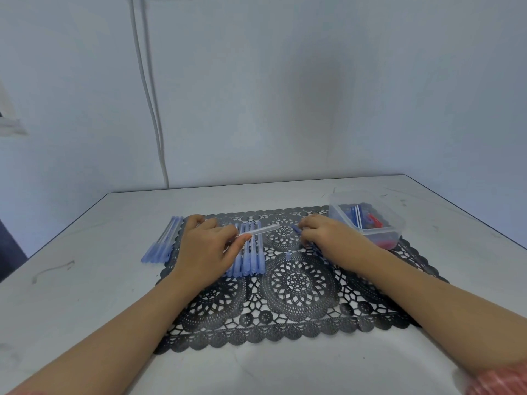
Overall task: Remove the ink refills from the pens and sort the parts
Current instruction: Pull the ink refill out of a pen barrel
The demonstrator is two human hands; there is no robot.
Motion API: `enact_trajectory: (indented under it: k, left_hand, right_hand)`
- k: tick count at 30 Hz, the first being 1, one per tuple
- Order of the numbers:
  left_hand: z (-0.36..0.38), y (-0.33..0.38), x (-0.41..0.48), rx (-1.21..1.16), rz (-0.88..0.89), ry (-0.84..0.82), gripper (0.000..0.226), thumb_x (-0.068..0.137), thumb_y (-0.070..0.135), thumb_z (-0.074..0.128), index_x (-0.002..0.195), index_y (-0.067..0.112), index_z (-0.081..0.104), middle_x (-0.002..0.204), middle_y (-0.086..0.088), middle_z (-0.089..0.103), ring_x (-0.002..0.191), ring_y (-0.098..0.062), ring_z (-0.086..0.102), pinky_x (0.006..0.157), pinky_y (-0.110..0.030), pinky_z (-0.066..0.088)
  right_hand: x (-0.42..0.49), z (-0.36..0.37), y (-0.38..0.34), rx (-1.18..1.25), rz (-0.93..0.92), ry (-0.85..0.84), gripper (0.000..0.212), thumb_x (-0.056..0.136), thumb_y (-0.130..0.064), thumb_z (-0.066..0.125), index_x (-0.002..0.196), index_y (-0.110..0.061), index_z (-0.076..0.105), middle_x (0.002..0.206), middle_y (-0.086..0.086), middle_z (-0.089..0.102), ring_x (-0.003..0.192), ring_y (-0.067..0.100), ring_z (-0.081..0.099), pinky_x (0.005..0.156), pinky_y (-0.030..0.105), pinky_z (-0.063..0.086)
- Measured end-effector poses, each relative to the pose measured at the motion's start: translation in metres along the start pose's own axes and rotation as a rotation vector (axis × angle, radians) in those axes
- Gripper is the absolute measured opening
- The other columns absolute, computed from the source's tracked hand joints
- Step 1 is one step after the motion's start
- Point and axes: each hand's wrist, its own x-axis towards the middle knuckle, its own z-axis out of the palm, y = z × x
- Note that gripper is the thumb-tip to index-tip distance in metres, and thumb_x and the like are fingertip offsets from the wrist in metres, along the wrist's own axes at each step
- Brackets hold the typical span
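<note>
Holding a clear plastic pen barrel in the left hand at frame centre, pinching a small blue end piece in the right hand, just right of it. Better to pull straight along the barrel, slowly, keeping both above the black lace mat.

A clear plastic pen barrel is raised off the black lace-pattern placemat, nearly level. The left hand pinches its left end. Beneath it a row of pale blue capped pens lies side by side on the placemat's far left part, caps toward the near edge. A second bundle of blue pens lies on the white table, just beyond the placemat's left edge. The right hand grips a small blue pen piece. A short blue cap piece lies mid-placemat. At the far right corner stands a clear plastic tub of blue and red parts.
</note>
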Motion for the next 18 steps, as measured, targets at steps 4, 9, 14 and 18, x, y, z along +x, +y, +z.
enact_trajectory:
  k: [4, 9, 14, 18]
  left_hand:
    - [0.0, 0.0004, -0.0001, 0.005, 0.001, 0.007, 0.045, 0.093, 0.046, 0.043, 0.058, 0.02, 0.055, 0.05, 0.014, 0.034, 0.054, -0.01, 0.029, 0.078, -0.033, 0.031]
    - [0.0003, -0.0003, -0.0012, 0.006, -0.004, -0.001, 0.045, 0.093, 0.048, 0.042, 0.059, 0.021, 0.055, 0.05, 0.014, 0.034, 0.054, -0.01, 0.03, 0.078, -0.034, 0.032]
    - [-0.0004, 0.0005, -0.0002, 0.009, -0.003, 0.001, 0.044, 0.093, 0.047, 0.043, 0.059, 0.021, 0.053, 0.053, 0.016, 0.027, 0.054, -0.009, 0.029, 0.078, -0.034, 0.032]
    - [-0.0006, 0.0001, -0.0011, 0.007, -0.009, -0.008, 0.044, 0.093, 0.047, 0.043, 0.059, 0.021, 0.054, 0.053, 0.016, 0.028, 0.054, -0.009, 0.03, 0.078, -0.034, 0.032]
  right_hand:
    - [0.0013, 0.0005, -0.0011, -0.016, -0.005, -0.009, 0.028, 0.073, 0.011, 0.062, 0.092, -0.008, 0.071, 0.105, 0.007, 0.066, 0.104, 0.025, 0.057, 0.083, 0.04, 0.052]
    - [0.002, -0.0036, -0.0018, -0.06, 0.058, -0.11, 0.037, 0.084, 0.005, 0.055, 0.113, -0.014, 0.066, 0.113, 0.003, 0.063, 0.112, 0.019, 0.05, 0.095, 0.034, 0.043]
    - [0.0039, -0.005, -0.004, -0.177, 0.132, -0.226, 0.036, 0.089, -0.001, 0.05, 0.12, -0.014, 0.061, 0.116, 0.002, 0.059, 0.109, 0.017, 0.047, 0.093, 0.031, 0.042]
    - [0.0056, -0.0079, -0.0097, -0.31, 0.163, -0.293, 0.029, 0.09, -0.004, 0.05, 0.116, -0.011, 0.061, 0.115, 0.004, 0.058, 0.108, 0.018, 0.046, 0.092, 0.027, 0.04]
